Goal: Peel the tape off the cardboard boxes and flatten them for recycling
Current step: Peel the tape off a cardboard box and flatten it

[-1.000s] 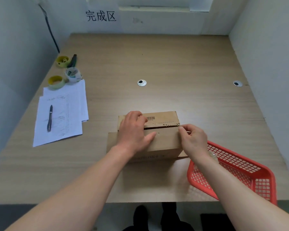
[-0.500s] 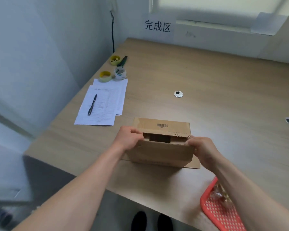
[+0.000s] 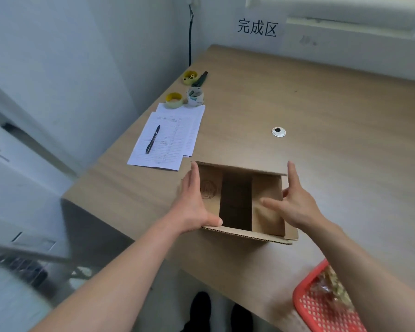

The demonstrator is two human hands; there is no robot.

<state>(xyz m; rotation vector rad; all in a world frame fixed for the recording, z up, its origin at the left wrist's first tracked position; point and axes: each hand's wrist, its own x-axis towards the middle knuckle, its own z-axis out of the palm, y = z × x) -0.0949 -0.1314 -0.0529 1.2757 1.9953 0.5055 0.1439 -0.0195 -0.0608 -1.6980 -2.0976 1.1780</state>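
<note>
Two hands flat against one open box (image 3: 240, 202) near the desk's (image 3: 345, 144) front edge: left hand (image 3: 193, 204) pressing its left wall, right hand (image 3: 295, 204) its right, fingers spread, gripping nothing. Box mouth facing up, squarely between both palms, ready for collapsing. Beyond, papers (image 3: 170, 137) and tape rolls (image 3: 185, 98).

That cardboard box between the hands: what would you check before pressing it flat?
1. Cardboard box flaps open, gap showing: ok.
2. Left hand flat on its left side: ok.
3. Right hand gripping: not ok, fingers spread at the right wall.
4. Tape all off: cannot tell.
5. Desk beyond the box clear: ok.
6. Papers and pen away from the box: ok, though near its far left corner.
</note>
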